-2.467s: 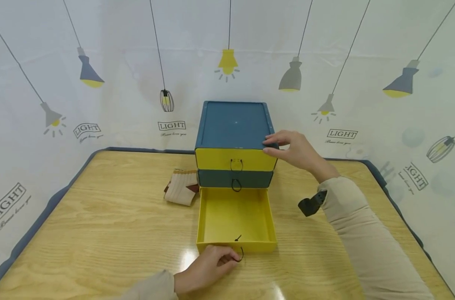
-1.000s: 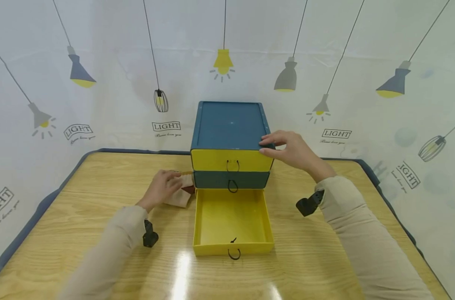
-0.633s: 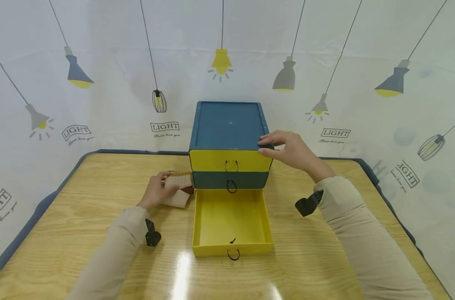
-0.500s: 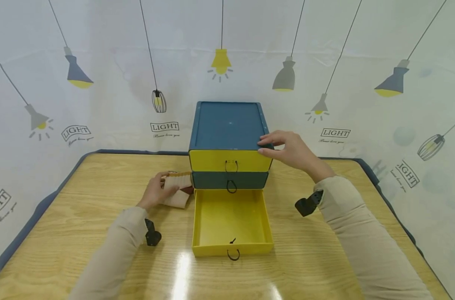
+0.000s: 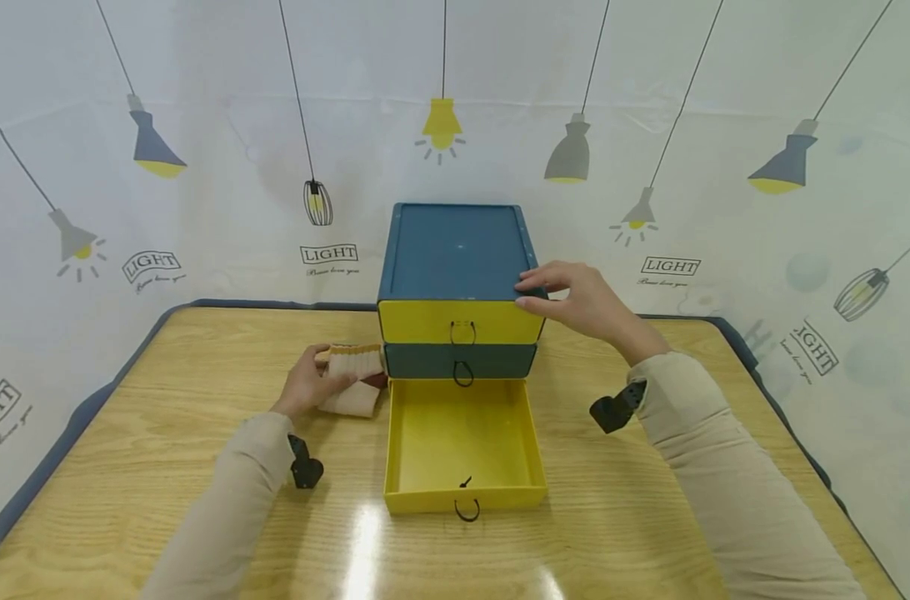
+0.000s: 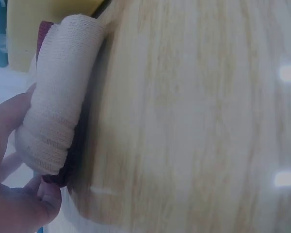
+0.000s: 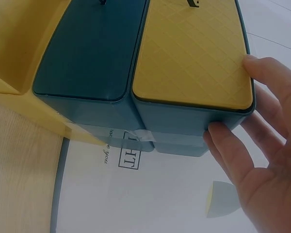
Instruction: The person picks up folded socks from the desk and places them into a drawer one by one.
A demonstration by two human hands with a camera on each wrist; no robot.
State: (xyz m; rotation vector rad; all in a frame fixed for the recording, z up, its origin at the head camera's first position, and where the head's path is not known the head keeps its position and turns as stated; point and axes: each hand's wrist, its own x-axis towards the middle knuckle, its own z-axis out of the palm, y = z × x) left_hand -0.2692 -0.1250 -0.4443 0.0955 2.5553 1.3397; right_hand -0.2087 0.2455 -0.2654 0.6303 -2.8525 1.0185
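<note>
— While the table [image 5: 200, 433] carries that blue drawer unit [image 5: 455, 250], which drawer is out?
— Bottom yellow drawer [image 5: 462, 437], pulled open. Right hand [image 5: 582, 300] rests with relaxed fingers on the unit's top right corner.
— And the left hand [image 5: 305, 387]?
— Gripping the rolled cream socks [image 5: 353, 379], just left of the unit.

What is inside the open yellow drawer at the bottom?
The open drawer shows only its bare yellow floor. Its front inner corners are hidden by the front wall.
</note>
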